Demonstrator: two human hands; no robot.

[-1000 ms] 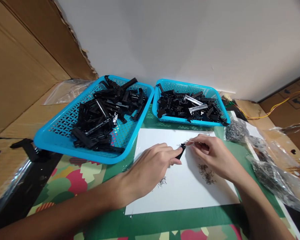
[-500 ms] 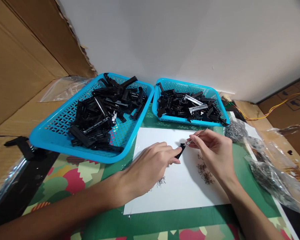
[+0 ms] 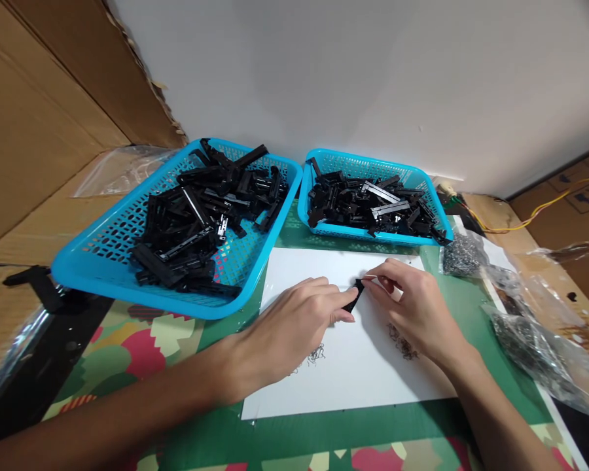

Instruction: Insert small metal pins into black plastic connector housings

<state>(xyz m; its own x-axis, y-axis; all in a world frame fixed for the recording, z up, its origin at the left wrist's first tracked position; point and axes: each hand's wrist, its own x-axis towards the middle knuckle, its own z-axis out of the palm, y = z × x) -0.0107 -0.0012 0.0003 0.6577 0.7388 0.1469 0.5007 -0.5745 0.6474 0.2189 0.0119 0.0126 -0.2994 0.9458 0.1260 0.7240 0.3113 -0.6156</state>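
Observation:
Over a white sheet [image 3: 343, 386], my left hand [image 3: 294, 324] pinches a small black plastic part [image 3: 355, 297] between thumb and fingers. My right hand [image 3: 415, 304] is closed, its fingertips at the upper end of that part. Whatever the right fingertips pinch is too small to make out. Tiny wire pieces [image 3: 316, 354] lie on the sheet by my left hand, and another small pile [image 3: 403, 343] lies beneath my right hand.
Two blue baskets hold black plastic parts, a larger one [image 3: 152, 302] at left and a smaller one [image 3: 373, 235] behind the sheet. Clear bags [image 3: 525, 347] of small metal pieces lie at right. Yellow and red wires [image 3: 535, 216] run beside a cardboard box [image 3: 582, 203].
My right hand has moved slightly left and down, bringing its fingertips to the black part's upper end. My left hand still holds the part. The view has shifted slightly.

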